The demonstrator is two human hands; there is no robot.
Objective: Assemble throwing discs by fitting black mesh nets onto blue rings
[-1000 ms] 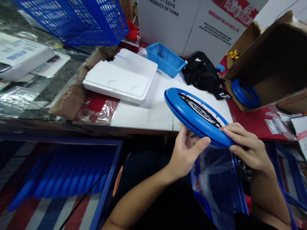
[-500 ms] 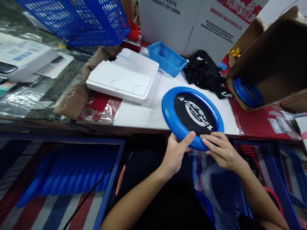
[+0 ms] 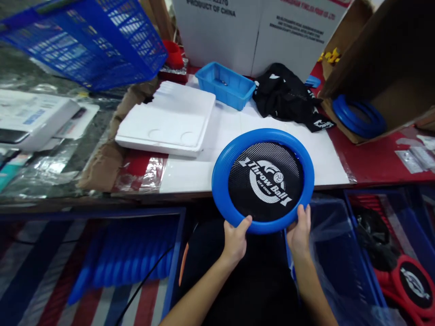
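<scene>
A blue ring (image 3: 220, 181) with a black mesh panel (image 3: 265, 176) printed "Throw Ball" is held over the front edge of the table, tilted towards me. My left hand (image 3: 235, 242) grips the ring's lower left rim, thumb on top and the other fingers mostly hidden below. At the lower right rim, my right hand (image 3: 299, 233) holds it with the fingers partly behind. The mesh spans the ring's opening. Beyond the ring lies a bunched black cloth (image 3: 283, 95) with white print.
A white foam slab (image 3: 170, 115) and a light blue tray (image 3: 226, 88) lie on the table. At right, a cardboard box (image 3: 384, 77) holds blue rings (image 3: 358, 115). Blue rings (image 3: 125, 253) line a crate at lower left; red discs (image 3: 413, 283) sit at lower right.
The gap between mesh and ring at the upper right has closed. My hands have moved apart along the rim, the right one turning upright, and the ring faces me more squarely.
</scene>
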